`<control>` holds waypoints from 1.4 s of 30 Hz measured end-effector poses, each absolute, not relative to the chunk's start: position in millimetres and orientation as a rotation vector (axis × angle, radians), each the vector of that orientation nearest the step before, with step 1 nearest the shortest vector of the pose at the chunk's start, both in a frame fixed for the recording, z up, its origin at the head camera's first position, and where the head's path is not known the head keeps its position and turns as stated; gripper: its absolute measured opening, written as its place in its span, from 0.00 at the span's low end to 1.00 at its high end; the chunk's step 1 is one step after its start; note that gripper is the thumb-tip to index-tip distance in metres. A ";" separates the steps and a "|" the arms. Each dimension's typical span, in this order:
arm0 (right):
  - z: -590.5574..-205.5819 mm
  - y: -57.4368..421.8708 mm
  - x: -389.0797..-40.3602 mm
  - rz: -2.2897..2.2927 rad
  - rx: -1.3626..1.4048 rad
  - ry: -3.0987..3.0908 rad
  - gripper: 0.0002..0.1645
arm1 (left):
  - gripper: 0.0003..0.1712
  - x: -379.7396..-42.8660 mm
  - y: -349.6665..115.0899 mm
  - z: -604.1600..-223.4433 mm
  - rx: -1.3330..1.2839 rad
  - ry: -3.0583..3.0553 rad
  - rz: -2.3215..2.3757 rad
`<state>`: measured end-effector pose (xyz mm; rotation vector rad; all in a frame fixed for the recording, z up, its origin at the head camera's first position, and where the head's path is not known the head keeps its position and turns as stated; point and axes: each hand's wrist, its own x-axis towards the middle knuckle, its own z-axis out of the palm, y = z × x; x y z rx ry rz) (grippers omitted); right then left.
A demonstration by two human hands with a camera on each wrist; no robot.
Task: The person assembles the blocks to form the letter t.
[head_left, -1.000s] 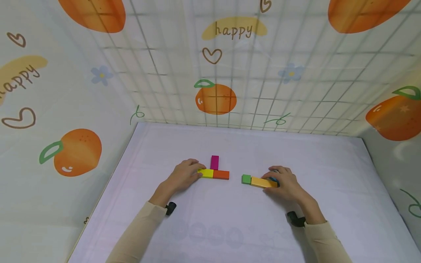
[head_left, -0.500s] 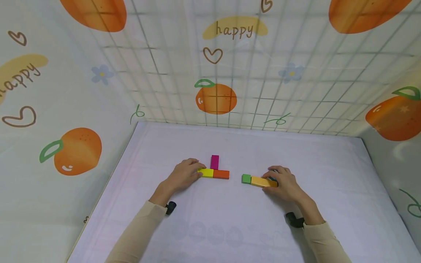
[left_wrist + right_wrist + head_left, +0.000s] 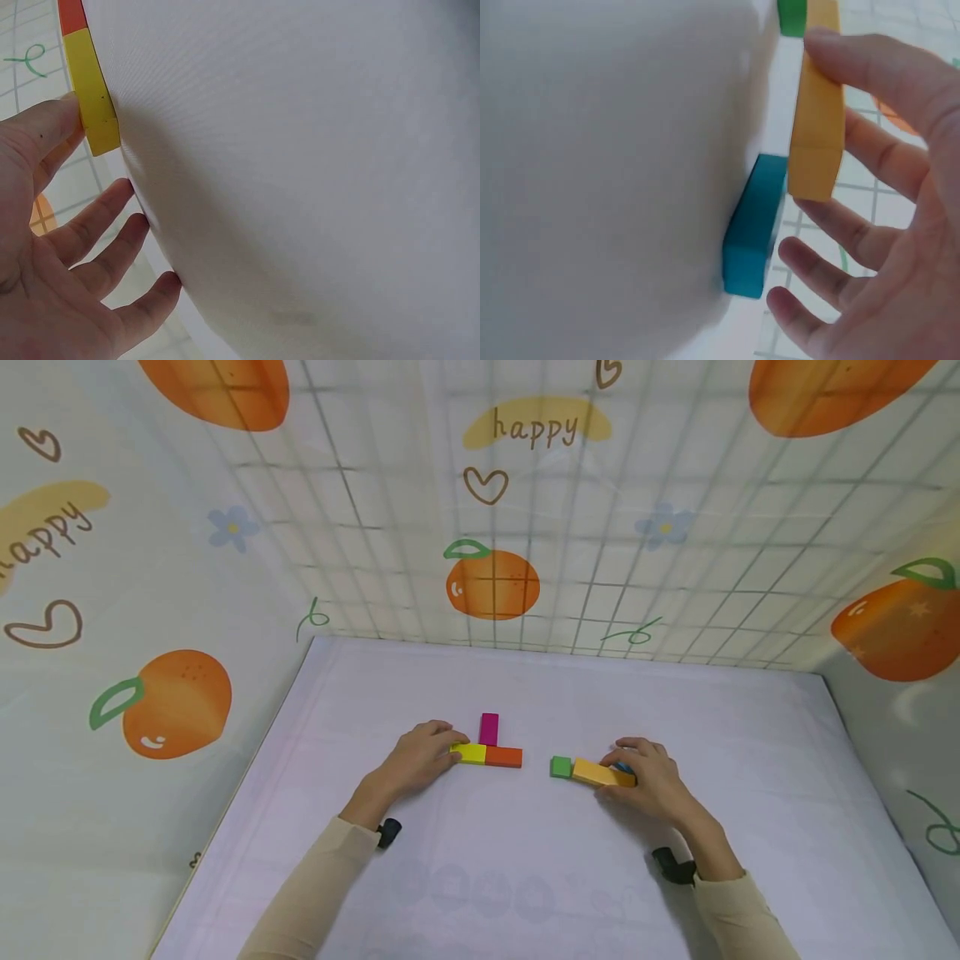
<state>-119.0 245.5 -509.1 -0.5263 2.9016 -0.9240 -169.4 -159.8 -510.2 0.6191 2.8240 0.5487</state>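
Our left hand (image 3: pixel 422 758) has its fingers relaxed and slightly apart, the thumb touching the end of the yellow block (image 3: pixel 470 753), which lies flush with the orange block (image 3: pixel 504 757); the magenta block (image 3: pixel 489 729) stands just behind their joint. Our right hand (image 3: pixel 645 777) pinches the long amber block (image 3: pixel 600 773) between thumb and fingers, one end apparently lifted (the head view is unclear), beside the green block (image 3: pixel 561 767) and over the teal block (image 3: pixel 755 223). All sit near the middle of the white table (image 3: pixel 525 877).
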 end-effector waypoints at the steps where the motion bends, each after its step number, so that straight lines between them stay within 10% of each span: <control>1: -508.2 244.1 -118.1 -0.929 -0.525 2.907 0.19 | 0.21 -169.5 -159.8 -510.2 0.620 2.825 0.548; 42: -510.1 130.3 -93.4 -0.871 -0.503 3.032 0.21 | 0.20 -168.8 -156.6 -506.6 0.595 2.827 0.499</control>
